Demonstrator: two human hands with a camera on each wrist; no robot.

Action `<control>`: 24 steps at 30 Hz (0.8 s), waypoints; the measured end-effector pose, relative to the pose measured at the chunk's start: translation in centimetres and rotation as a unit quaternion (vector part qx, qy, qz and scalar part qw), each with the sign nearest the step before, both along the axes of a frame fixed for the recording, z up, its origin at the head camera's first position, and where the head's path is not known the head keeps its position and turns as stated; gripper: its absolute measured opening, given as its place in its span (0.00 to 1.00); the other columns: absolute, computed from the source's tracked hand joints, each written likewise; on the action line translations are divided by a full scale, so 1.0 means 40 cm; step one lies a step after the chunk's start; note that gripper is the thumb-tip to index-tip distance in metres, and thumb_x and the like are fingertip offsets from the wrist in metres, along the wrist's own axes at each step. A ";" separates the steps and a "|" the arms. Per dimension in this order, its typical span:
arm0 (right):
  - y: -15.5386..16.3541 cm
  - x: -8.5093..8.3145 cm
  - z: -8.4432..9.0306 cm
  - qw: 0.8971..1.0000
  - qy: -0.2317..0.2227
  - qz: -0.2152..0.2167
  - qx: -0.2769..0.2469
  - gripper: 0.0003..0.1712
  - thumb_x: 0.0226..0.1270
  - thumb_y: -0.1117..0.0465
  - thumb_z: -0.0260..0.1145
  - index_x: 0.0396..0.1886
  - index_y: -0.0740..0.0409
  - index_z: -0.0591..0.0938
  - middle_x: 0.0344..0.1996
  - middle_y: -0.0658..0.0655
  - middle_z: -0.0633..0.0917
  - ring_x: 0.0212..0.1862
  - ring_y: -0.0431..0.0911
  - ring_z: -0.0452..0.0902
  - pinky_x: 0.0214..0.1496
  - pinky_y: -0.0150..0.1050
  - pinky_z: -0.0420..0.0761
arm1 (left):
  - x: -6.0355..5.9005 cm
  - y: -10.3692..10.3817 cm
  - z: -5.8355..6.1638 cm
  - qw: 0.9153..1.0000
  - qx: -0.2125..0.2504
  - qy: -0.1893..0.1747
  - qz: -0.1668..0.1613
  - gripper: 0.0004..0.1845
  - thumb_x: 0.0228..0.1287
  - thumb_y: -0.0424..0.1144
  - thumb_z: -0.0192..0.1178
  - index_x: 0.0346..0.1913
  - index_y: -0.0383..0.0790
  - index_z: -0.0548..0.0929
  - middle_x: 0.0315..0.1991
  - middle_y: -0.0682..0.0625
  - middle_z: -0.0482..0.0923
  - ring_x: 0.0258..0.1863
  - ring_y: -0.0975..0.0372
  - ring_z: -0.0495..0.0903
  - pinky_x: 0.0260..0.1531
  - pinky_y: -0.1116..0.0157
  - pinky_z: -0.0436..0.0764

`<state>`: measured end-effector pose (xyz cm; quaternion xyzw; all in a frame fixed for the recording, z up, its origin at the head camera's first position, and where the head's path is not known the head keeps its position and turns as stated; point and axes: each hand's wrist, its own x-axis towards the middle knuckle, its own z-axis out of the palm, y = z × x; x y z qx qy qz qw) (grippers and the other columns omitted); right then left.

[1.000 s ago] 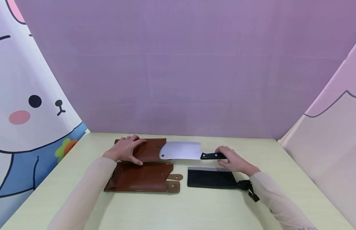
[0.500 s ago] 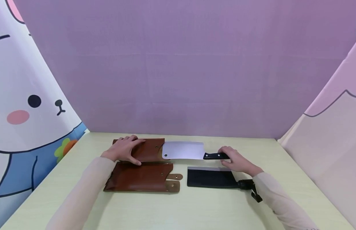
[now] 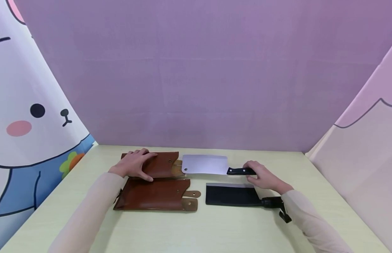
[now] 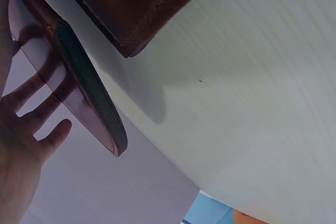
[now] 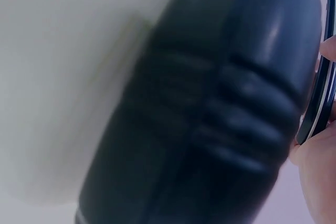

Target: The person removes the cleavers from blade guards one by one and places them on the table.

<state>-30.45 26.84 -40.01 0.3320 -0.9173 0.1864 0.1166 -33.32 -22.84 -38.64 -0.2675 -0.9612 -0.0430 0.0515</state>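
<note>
My left hand (image 3: pixel 132 164) grips a brown leather knife sheath (image 3: pixel 164 164) at the back of the table, thumb along its near edge. The left wrist view shows the fingers spread beside that sheath's shiny side (image 4: pixel 92 82). With my right hand (image 3: pixel 262 176) I hold the black riveted handle (image 3: pixel 240 171) of a cleaver (image 3: pixel 205 164). Its silvery blade lies mostly outside the sheath, its left edge beside the tan straps (image 3: pixel 177 170) at the mouth. In the right wrist view, the fingers pinch the handle (image 5: pixel 318 100) at the right edge.
A second brown sheath (image 3: pixel 154 195) with two snap straps lies in front of the first. To its right is a black-bladed cleaver (image 3: pixel 232 195); its dark handle (image 5: pixel 210 103) fills much of the right wrist view. A purple cloth (image 3: pixel 196 77) hangs behind the pale table (image 3: pixel 170 232).
The held cleaver has slid right, its blade coming out of the sheath mouth and baring the tan straps. My left hand and the sheath have shifted slightly left.
</note>
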 end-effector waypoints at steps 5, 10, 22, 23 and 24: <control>0.012 0.001 0.003 1.000 0.002 -0.004 -0.001 0.15 0.52 0.69 0.62 0.42 0.62 0.75 0.35 0.52 0.79 0.38 0.44 0.71 0.42 0.44 0.73 | 0.002 -0.002 0.002 1.000 -0.001 0.000 0.002 0.54 0.32 0.70 0.66 0.66 0.48 0.65 0.57 0.40 0.66 0.53 0.45 0.71 0.50 0.42 0.66; 0.026 0.001 0.003 1.000 0.008 -0.006 0.002 0.15 0.51 0.70 0.63 0.41 0.62 0.75 0.35 0.52 0.79 0.38 0.43 0.71 0.41 0.43 0.73 | 0.002 -0.004 0.003 1.000 -0.001 0.005 0.003 0.54 0.31 0.70 0.66 0.66 0.47 0.65 0.57 0.40 0.67 0.52 0.44 0.71 0.49 0.42 0.66; 0.062 0.004 -0.007 1.000 0.016 -0.012 0.005 0.15 0.51 0.70 0.64 0.41 0.62 0.76 0.35 0.52 0.79 0.38 0.44 0.73 0.41 0.44 0.74 | -0.007 0.005 -0.002 1.000 0.004 0.007 0.006 0.54 0.31 0.69 0.67 0.66 0.47 0.65 0.56 0.41 0.66 0.52 0.46 0.71 0.50 0.43 0.66; 0.065 0.004 -0.007 1.000 0.018 -0.012 0.005 0.15 0.51 0.70 0.64 0.40 0.62 0.76 0.35 0.52 0.79 0.38 0.44 0.73 0.41 0.44 0.74 | -0.008 0.007 -0.003 1.000 0.006 0.007 0.006 0.54 0.30 0.69 0.67 0.66 0.47 0.65 0.56 0.40 0.66 0.53 0.45 0.71 0.50 0.42 0.66; 0.067 0.004 -0.008 1.000 0.021 -0.012 0.005 0.15 0.51 0.70 0.64 0.40 0.62 0.76 0.35 0.52 0.79 0.38 0.44 0.73 0.41 0.44 0.74 | -0.008 0.008 -0.004 1.000 0.008 0.007 0.006 0.54 0.30 0.69 0.67 0.66 0.47 0.65 0.57 0.40 0.66 0.53 0.45 0.70 0.50 0.42 0.66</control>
